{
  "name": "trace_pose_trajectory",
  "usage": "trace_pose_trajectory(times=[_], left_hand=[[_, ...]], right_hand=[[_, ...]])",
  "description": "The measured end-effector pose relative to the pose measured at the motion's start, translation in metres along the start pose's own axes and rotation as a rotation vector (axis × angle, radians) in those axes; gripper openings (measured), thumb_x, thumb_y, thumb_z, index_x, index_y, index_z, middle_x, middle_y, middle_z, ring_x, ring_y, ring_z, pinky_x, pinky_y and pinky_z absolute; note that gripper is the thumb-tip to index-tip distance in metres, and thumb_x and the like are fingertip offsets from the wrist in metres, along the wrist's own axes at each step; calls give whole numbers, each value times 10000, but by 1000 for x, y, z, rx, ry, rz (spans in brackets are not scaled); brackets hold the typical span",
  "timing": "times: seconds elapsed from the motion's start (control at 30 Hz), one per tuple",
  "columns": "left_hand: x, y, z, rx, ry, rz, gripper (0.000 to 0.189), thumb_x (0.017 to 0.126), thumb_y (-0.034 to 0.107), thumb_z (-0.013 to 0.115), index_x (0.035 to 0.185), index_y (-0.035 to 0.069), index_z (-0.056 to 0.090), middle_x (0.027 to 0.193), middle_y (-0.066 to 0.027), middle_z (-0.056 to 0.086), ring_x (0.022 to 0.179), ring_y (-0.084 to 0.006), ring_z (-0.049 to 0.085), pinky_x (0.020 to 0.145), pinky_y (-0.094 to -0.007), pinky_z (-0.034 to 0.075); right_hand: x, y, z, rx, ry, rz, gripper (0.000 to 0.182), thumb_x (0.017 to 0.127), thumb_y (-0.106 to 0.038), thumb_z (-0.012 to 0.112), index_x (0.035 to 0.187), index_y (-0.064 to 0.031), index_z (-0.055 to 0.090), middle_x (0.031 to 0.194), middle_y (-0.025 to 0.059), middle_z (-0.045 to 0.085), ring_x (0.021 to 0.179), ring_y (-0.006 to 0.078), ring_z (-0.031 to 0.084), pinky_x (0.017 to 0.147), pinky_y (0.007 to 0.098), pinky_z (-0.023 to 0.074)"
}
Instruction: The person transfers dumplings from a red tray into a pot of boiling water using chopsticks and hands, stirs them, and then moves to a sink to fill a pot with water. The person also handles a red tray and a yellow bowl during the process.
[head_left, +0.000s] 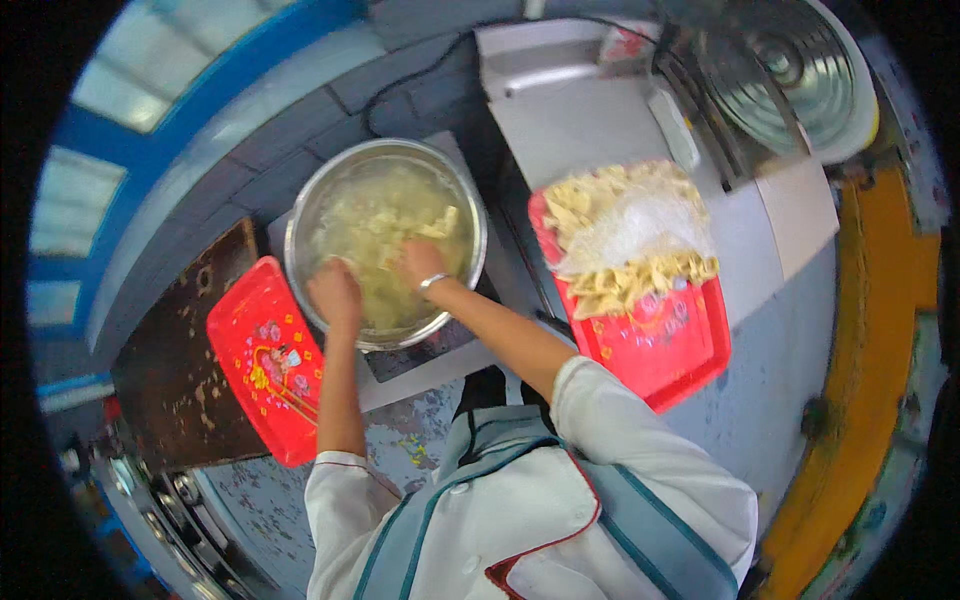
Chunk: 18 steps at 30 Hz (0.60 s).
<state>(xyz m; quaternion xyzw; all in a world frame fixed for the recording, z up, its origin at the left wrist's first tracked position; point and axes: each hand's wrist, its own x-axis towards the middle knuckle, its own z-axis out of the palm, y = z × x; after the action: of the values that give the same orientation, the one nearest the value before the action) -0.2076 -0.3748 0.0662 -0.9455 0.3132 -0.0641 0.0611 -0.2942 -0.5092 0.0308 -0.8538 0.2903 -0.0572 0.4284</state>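
Both of my hands reach into a large round metal basin (294, 232) filled with cloudy yellowish liquid. Pale yellow pieces of food (375, 217) float or lie in it. My left hand (336, 294) is at the basin's left side, its fingertips at the liquid and partly hidden. Near the middle, my right hand (420, 264), with a silvery bracelet at the wrist, dips its fingers among the pieces. The liquid and blur hide whether either hand grips anything.
A red patterned tray (262, 360) lies left of the basin on a dark worn board (187, 375). To the right, another red tray (675, 352) bears folded yellowish pieces (637, 289) and a clear plastic bag (645, 229). Beyond are a metal lid (780, 82) and a dark cable (405, 79).
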Motion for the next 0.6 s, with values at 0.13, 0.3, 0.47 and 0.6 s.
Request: trace_pose_trajectory(times=[0.13, 0.3, 0.47, 0.6], left_hand=[[2, -2, -11, -330, 251, 19, 157, 728, 92, 571, 881, 56, 586, 822, -113, 595, 800, -302, 569, 717, -409, 426], [-52, 135, -84, -840, 216, 298, 76, 745, 70, 593, 815, 67, 562, 783, -96, 571, 769, -287, 549, 687, -396, 407], [-109, 282, -119, -983, 55, 748, 78, 750, 94, 603, 797, 66, 546, 791, -93, 553, 768, -280, 527, 707, -385, 381], [-113, 373, -117, -915, 1, 904, 111, 778, 119, 564, 870, 57, 553, 852, -92, 541, 823, -273, 515, 735, -382, 380]], right_hand=[[-24, 0, -22, 201, 288, -185, 194, 750, -207, 598, 861, -48, 599, 860, 141, 593, 806, 323, 566, 705, 400, 459], [-133, 29, -198, 127, 645, -45, 102, 810, -115, 557, 853, -34, 603, 820, 93, 598, 740, 248, 592, 667, 317, 478], [-240, 201, -291, -122, 958, 299, 156, 761, -41, 608, 916, -32, 611, 808, 95, 586, 699, 200, 581, 613, 298, 469], [-260, 236, -333, -109, 918, 422, 310, 760, -139, 630, 1065, -112, 582, 896, 119, 568, 728, 255, 578, 637, 356, 483]])
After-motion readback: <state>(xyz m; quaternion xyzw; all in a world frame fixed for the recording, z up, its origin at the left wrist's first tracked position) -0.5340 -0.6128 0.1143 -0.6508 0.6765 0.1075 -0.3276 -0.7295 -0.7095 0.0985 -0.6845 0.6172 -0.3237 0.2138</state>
